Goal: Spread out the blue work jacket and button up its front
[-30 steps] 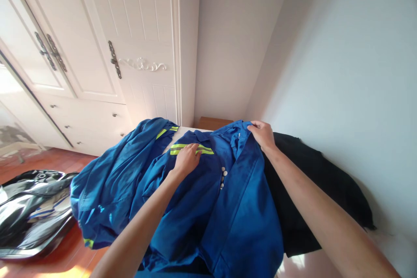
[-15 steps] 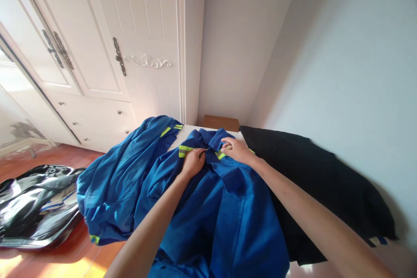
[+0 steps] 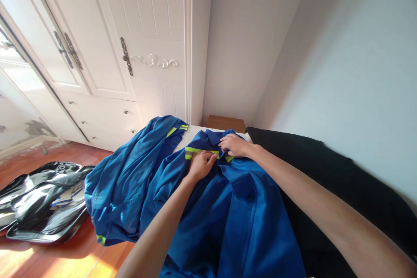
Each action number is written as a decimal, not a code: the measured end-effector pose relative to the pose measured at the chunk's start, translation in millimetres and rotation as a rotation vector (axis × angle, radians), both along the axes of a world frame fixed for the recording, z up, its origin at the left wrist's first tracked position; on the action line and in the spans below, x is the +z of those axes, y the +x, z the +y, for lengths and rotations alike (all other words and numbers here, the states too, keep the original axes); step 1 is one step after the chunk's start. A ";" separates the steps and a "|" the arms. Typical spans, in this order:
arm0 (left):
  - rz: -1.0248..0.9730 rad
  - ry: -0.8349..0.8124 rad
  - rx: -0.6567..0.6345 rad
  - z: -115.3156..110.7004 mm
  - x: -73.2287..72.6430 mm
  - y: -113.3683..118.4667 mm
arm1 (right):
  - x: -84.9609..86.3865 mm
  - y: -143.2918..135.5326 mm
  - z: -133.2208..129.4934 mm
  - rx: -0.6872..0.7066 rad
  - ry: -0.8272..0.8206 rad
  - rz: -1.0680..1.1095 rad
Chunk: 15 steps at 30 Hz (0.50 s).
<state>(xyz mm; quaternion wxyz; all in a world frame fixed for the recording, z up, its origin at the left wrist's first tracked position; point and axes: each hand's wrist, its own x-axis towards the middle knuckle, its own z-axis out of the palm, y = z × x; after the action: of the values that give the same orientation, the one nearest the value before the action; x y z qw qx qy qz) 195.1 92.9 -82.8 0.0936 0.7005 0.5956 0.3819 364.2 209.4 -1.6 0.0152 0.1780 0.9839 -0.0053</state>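
Observation:
A blue work jacket [image 3: 202, 217] with yellow-green and grey reflective stripes lies spread face up in front of me, its collar at the far end. My left hand [image 3: 202, 166] rests on the chest just below the stripe, fingers bent around the front edge of the cloth. Beside the collar, my right hand [image 3: 235, 145] has its fingers curled on the other front edge, partly covering the stripe there. The fingertips of both hands are partly hidden in the fabric.
Another blue garment [image 3: 130, 182] with similar stripes lies to the left, black cloth [image 3: 302, 182] to the right. An open suitcase [image 3: 48, 208] with things inside is on the wooden floor. A white wardrobe [image 3: 156, 17] and a pale wall [image 3: 352, 61] stand beyond.
My hands have come closer together at the jacket front, and the left one now lies over the stripe's lower edge. The view has shifted slightly left.

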 end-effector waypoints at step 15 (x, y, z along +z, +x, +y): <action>0.161 -0.072 0.074 0.8 -8.3 1.2 | 76.9 41.2 -11.1 -0.066 -0.129 -0.181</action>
<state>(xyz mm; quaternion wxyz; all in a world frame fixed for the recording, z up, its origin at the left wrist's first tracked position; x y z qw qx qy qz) 196.3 93.7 -91.1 0.0566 0.7026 0.6399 0.3060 405.4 198.3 75.3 0.1154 0.2088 0.9697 -0.0529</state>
